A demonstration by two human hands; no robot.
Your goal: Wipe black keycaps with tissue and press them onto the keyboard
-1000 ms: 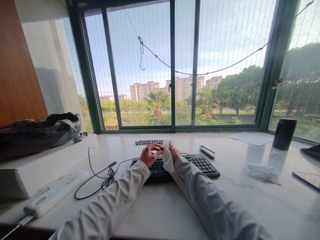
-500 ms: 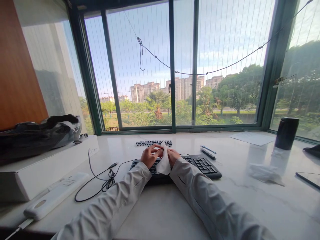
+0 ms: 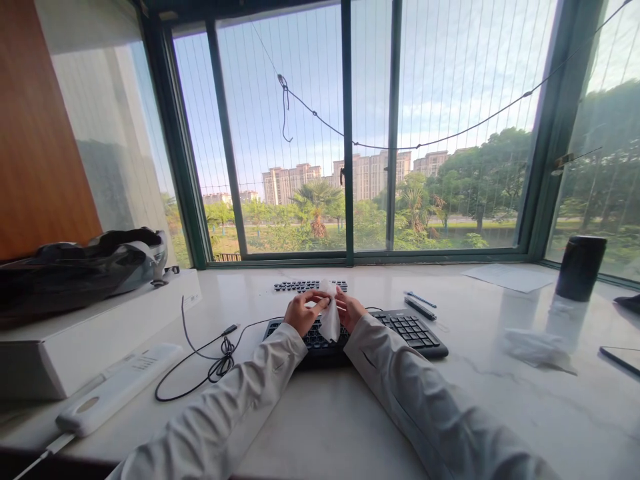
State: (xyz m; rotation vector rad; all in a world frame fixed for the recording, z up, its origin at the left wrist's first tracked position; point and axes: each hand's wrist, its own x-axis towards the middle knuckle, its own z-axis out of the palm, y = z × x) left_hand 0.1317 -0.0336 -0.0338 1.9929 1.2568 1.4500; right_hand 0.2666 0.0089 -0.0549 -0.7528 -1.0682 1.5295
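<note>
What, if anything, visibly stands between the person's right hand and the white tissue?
Nothing visible does. The right hand is at the right edge of the white tissue, which the left hand holds at the fingertips. The keyboard lies below, not between them.

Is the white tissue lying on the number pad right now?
No, the white tissue hangs between the left hand and right hand, left of the number pad.

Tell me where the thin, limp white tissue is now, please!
In the head view, the thin, limp white tissue is near the middle, between the person's bare left hand and bare right hand, over the long black plastic keyboard.
</note>
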